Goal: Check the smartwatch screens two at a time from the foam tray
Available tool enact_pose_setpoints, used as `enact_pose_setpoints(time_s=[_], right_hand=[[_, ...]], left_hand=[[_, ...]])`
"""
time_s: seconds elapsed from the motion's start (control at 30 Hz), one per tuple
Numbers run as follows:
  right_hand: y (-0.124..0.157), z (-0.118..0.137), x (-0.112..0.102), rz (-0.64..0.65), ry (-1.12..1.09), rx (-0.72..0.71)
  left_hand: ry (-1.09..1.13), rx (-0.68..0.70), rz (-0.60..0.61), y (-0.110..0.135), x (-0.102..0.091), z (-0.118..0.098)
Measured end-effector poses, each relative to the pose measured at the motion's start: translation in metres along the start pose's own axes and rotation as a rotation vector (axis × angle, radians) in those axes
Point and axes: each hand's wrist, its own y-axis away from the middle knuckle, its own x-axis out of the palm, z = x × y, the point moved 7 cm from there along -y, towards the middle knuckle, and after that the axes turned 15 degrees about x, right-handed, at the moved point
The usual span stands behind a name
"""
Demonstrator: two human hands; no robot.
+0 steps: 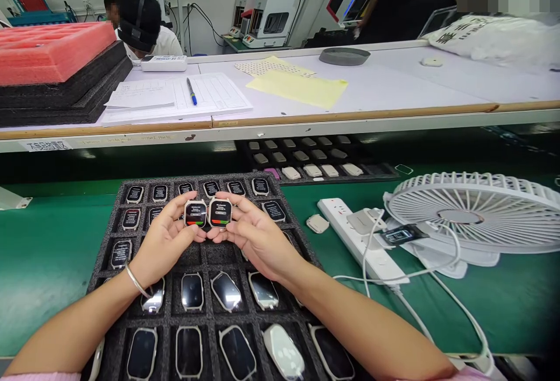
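Observation:
My left hand [168, 235] pinches a smartwatch case [195, 213] by its edges, its lit screen facing me. Beside it, my right hand [251, 229] grips a second smartwatch case [220, 213], also lit. Both screens carry white text with a red and green strip along the bottom. The two cases are side by side above a black foam tray [210, 257]. In its compartments lie several strapless watch cases; those in the far rows show text, while those nearer me, such as this watch case [189, 352], have dark screens. One case [283, 352] lies with its pale back up.
A white fan [464, 215] and a power strip [359, 241] with cables stand to the right. Across the back runs a shelf [394, 86] bearing papers, a pen [191, 91] and stacked foam [56, 54]. Another tray [301, 165] sits beneath it. A person [140, 19] is beyond.

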Motion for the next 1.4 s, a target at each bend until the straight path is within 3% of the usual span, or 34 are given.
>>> enact_pose_setpoints(time_s=[1.4], right_hand=[[0.0011,0.001,0.0046,0.035,0.036,0.009]], left_hand=[[-0.028,0.012,0.007,-0.0008,-0.0004,0.0025]])
